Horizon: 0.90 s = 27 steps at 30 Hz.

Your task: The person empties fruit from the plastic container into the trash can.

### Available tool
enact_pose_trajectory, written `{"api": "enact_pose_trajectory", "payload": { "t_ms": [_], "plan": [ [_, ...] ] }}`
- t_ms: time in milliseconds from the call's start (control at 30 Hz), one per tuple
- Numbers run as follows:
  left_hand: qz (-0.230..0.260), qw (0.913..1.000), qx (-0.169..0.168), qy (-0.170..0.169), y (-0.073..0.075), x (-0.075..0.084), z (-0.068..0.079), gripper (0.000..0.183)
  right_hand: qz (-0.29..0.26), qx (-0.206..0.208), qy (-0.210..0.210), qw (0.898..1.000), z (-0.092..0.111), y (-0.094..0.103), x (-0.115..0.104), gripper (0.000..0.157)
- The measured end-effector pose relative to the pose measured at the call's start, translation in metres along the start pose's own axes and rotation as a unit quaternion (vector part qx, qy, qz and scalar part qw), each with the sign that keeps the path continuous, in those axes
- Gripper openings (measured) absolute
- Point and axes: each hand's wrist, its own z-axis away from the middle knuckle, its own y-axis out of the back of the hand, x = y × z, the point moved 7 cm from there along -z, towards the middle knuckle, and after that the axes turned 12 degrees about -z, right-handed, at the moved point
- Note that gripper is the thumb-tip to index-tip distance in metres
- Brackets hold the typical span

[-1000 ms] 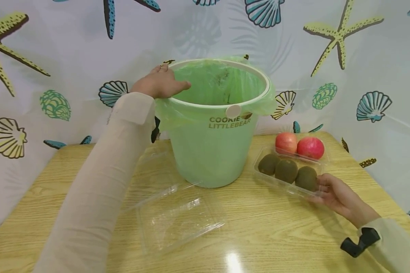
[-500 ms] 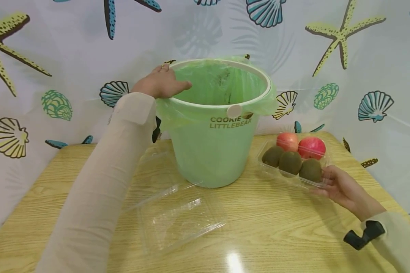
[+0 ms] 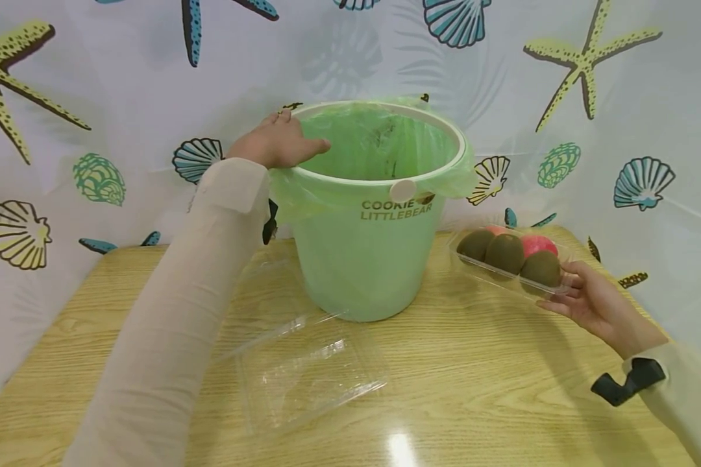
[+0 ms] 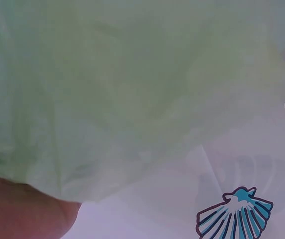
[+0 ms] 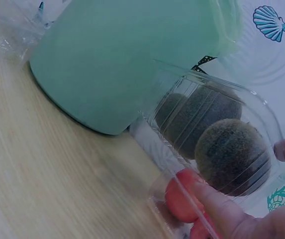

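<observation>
My left hand point(image 3: 277, 141) rests on the rim of the light green trash can point(image 3: 362, 259), its thumb straight out over the opening. A pale green bag lines the can and hangs over the rim; its film point(image 4: 132, 89) fills much of the left wrist view. With thumb and fingers my right hand point(image 3: 596, 305) holds one end of a clear plastic tray point(image 3: 496, 275), raised off the table. Several brown kiwis point(image 3: 505, 253) sit in it. Red fruits point(image 3: 540, 245) show behind the tray, partly hidden. A kiwi point(image 5: 233, 157) appears close up in the right wrist view.
Clear plastic containers point(image 3: 309, 373) lie on the wooden table point(image 3: 461, 395), left of centre and in front of the can. Behind the table hangs a white cloth point(image 3: 122, 84) printed with shells and starfish.
My right hand has lifted the tray of kiwis up and slightly to the right, so it covers more of the red fruits. My left hand has stayed on the rim.
</observation>
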Motion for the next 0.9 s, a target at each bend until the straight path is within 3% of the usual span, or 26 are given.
{"api": "enact_pose_trajectory", "payload": {
  "t_ms": [100, 333, 400, 833, 900],
  "plan": [
    [0.000, 1.0000, 0.001, 0.000, 0.000, 0.001, 0.000, 0.079, 0.016, 0.029, 0.006, 0.999, -0.002, 0.000, -0.009, 0.016],
    [0.015, 0.9998, 0.007, 0.007, -0.001, 0.002, 0.001, 0.079, 0.033, 0.066, -0.003, 0.997, -0.011, -0.005, -0.023, 0.067],
    [0.024, 0.9996, 0.012, 0.008, -0.001, 0.002, 0.001, 0.079, 0.028, 0.068, -0.003, 0.997, -0.012, -0.007, -0.026, 0.076],
    [0.046, 0.9984, 0.029, 0.009, -0.001, 0.000, 0.005, 0.076, -0.049, 0.088, -0.001, 0.995, -0.015, -0.019, -0.050, 0.056],
    [0.046, 0.9984, 0.030, 0.008, 0.000, 0.000, 0.006, 0.075, -0.063, 0.088, -0.003, 0.994, -0.015, -0.023, -0.054, 0.060]
  ]
}}
